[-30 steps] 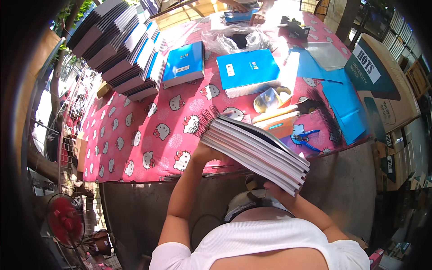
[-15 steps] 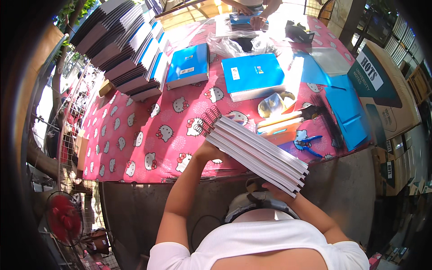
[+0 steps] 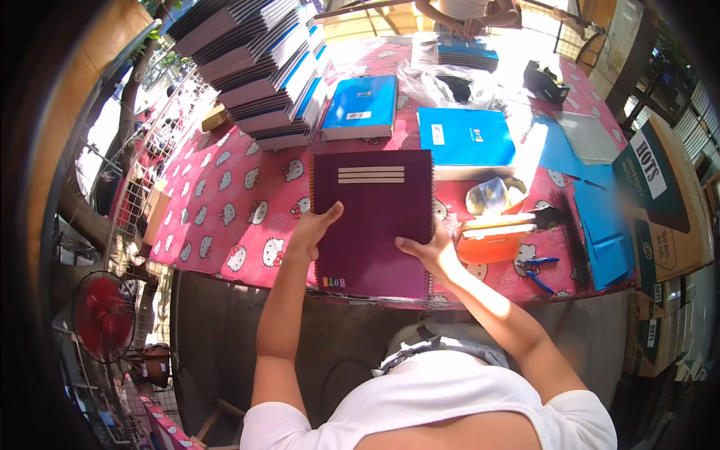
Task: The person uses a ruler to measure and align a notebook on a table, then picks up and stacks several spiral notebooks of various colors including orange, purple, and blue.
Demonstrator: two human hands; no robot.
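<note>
A stack of spiral notebooks (image 3: pixel 371 217) with a dark purple cover on top is held at the table's front edge, its cover facing up. My left hand (image 3: pixel 311 234) grips its left side, thumb on the cover. On the right side my right hand (image 3: pixel 433 253) grips it the same way; the fingers of both hands are mostly hidden beneath. Wire coils show along both long sides. Just beyond lie two piles of blue-covered notebooks, one at centre left (image 3: pixel 361 101) and one at centre right (image 3: pixel 466 139).
A tall stack of notebooks (image 3: pixel 259 75) stands far left. To the right are a tape roll (image 3: pixel 487 196), an orange pouch (image 3: pixel 491 246), blue-handled pliers (image 3: pixel 538 271), black coils (image 3: pixel 568 240), blue sheets (image 3: pixel 600 225) and a carton (image 3: pixel 664 195). Across the table, another person's hands (image 3: pixel 469 28) rest near blue notebooks.
The held notebooks have turned from edge-on and tilted to cover-up and squared toward me. My right hand has come up from underneath to their right side. The view has shifted slightly.
</note>
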